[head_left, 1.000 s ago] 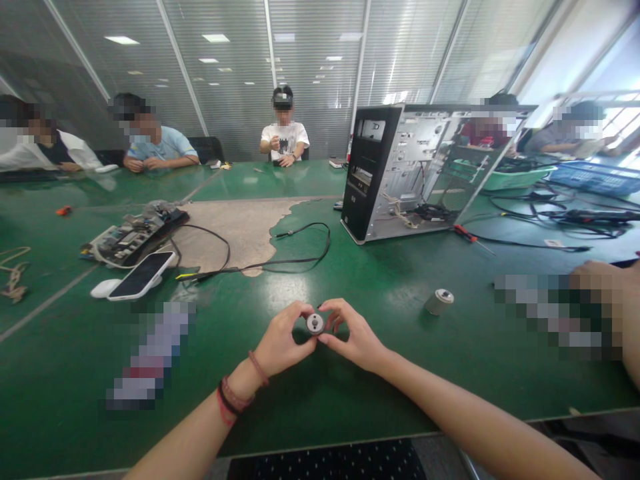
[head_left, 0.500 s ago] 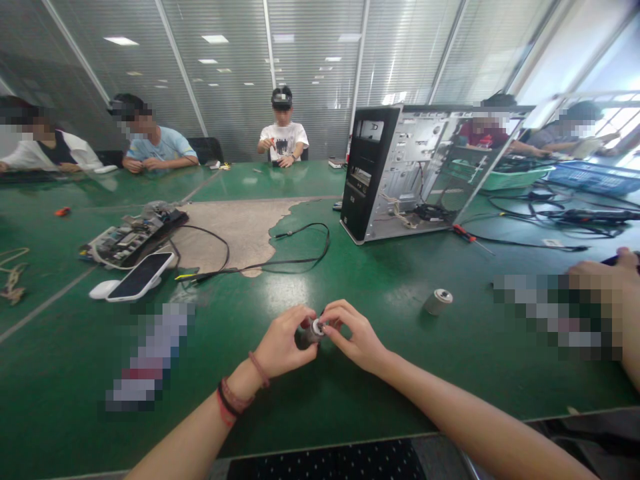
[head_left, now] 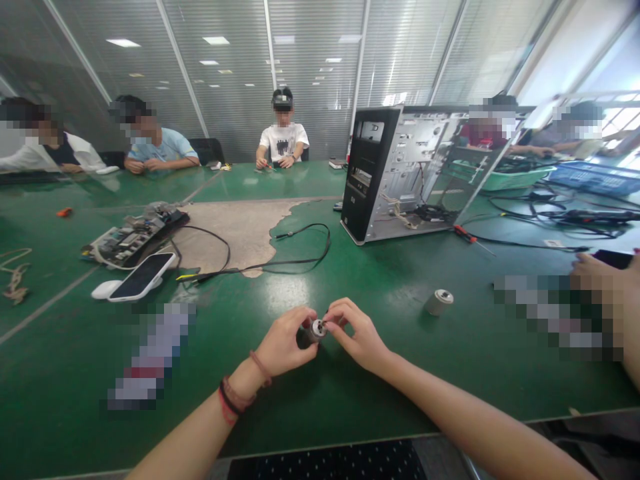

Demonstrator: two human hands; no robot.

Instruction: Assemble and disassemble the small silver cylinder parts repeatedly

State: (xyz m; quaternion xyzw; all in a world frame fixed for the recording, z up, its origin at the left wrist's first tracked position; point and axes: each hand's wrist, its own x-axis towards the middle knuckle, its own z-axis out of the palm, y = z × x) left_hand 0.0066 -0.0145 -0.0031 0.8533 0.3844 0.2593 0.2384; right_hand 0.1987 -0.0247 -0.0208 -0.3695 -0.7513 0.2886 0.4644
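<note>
My left hand (head_left: 290, 341) is closed around a small grey metal cylinder (head_left: 317, 331), holding it just above the table. The cylinder's pale end with a dark centre is turned up toward me. At the rim of that end, my right hand (head_left: 353, 333) has its thumb and forefinger pinched together. Something small and dark shows at those fingertips, too small to name. A second metal cylinder (head_left: 440, 302) of similar look stands apart on the green table, to the right of my hands.
A computer case (head_left: 370, 177) with an open side stands beyond my hands. A circuit board assembly (head_left: 137, 237), a phone (head_left: 143, 277) and a black cable (head_left: 300, 260) lie left and ahead. A screwdriver (head_left: 465, 233) is near the case. Another person's hand (head_left: 600, 280) is at right.
My right fingertips have shifted slightly off the cylinder's end toward its rim, so more of the dark centre shows. My left hand keeps its hold. The person opposite has lowered one hand.
</note>
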